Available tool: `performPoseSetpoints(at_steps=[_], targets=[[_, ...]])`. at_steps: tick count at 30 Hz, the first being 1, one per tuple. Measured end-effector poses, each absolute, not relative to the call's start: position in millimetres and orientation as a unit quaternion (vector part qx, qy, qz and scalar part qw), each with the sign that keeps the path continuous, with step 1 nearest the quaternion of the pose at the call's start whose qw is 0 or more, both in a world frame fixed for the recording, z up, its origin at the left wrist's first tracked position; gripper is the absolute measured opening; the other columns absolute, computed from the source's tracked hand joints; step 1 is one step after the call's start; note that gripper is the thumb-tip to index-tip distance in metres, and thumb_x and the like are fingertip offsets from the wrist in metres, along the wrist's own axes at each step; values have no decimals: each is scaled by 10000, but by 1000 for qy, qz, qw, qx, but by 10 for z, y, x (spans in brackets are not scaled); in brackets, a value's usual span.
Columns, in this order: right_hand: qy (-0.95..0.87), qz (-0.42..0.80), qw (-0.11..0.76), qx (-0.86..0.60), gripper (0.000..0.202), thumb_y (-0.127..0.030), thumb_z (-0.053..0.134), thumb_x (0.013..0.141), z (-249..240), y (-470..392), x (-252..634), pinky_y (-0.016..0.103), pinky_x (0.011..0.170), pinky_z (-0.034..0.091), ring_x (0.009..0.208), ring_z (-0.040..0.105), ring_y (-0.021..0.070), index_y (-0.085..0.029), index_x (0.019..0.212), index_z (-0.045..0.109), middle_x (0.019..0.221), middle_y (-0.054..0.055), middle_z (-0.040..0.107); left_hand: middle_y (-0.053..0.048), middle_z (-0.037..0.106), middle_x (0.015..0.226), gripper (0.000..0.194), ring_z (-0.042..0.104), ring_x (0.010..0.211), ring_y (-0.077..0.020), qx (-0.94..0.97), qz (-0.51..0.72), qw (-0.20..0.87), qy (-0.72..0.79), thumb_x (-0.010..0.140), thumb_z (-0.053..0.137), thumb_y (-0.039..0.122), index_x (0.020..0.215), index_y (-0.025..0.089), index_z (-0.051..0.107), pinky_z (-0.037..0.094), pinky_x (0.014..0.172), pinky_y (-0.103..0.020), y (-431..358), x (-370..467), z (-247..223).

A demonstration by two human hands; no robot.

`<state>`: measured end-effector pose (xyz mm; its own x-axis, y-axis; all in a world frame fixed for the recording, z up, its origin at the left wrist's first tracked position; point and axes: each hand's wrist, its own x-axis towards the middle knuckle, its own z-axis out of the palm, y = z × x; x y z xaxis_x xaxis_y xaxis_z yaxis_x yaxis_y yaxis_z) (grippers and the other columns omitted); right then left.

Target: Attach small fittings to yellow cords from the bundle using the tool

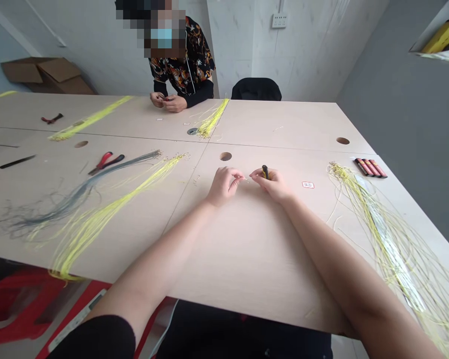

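Note:
My left hand (222, 185) is closed in a pinch over the middle of the table. A tiny gold-coloured piece (247, 180) shows by its fingertips, too small to name. Facing it, my right hand (275, 186) is closed round a short black-and-yellow tool (265, 172) that sticks up between the fingers. The fingertips of both hands nearly meet, a small gap apart. Left of my left hand, several tiny gold bits (196, 180) lie on the wood. A small red-edged label (308, 185) lies to the right of my right hand.
Yellow line bundles lie left (123, 202) and right (374, 219), beside a grey bundle (93, 187). Red-handled pliers (107, 162), a dark blade (17, 161) and several red-black batteries (370, 168) rest on the table (247, 259). Opposite, a co-worker (187, 65) leans on it.

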<state>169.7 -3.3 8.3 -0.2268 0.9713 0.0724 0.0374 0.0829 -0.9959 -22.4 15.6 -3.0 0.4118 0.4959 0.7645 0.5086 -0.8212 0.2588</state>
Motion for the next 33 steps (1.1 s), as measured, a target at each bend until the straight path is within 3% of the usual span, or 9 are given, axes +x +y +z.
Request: performPoseSetpoints(at_steps=[7, 16, 23, 29, 33], targets=[[-637, 508, 404, -415, 346, -460, 615, 738, 59, 10, 1739, 240, 491, 215, 497, 288, 67, -139, 860, 654, 523, -53, 337, -5, 655, 832, 62, 574, 768, -142, -851, -435, 1, -295, 938, 460, 257, 912, 212, 494, 400, 763, -303, 138, -216, -32], [-655, 501, 382, -418, 320, -433, 635, 668, 113, -16, 1715, 254, 534, 253, 554, 349, 79, -125, 755, 642, 622, -3, 509, -19, 659, 832, 93, 572, 786, -155, -863, -381, -36, -331, 935, 451, 268, 880, 209, 496, 401, 791, -322, 139, -224, -31], [-665, 492, 373, -420, 302, -422, 642, 669, 114, -9, 1699, 253, 546, 245, 548, 319, 76, -127, 729, 625, 561, -32, 424, -18, 653, 807, 109, 564, 766, -156, -871, -366, -38, -327, 932, 447, 267, 867, 208, 511, 398, 769, -313, 134, -215, -21], [-678, 482, 376, -409, 276, -402, 639, 674, 97, 11, 1695, 254, 570, 290, 590, 385, 91, -129, 704, 612, 625, -3, 509, -20, 648, 801, 65, 580, 762, -157, -873, -365, -47, -319, 901, 467, 226, 868, 202, 518, 413, 758, -311, 134, -218, -21], [-681, 479, 370, -412, 249, -383, 605, 691, 102, 13, 1700, 253, 552, 278, 567, 364, 88, -134, 694, 600, 595, -14, 477, -32, 660, 840, 60, 607, 807, -161, -871, -362, -91, -320, 885, 460, 222, 901, 197, 512, 436, 785, -314, 107, -216, -15]])
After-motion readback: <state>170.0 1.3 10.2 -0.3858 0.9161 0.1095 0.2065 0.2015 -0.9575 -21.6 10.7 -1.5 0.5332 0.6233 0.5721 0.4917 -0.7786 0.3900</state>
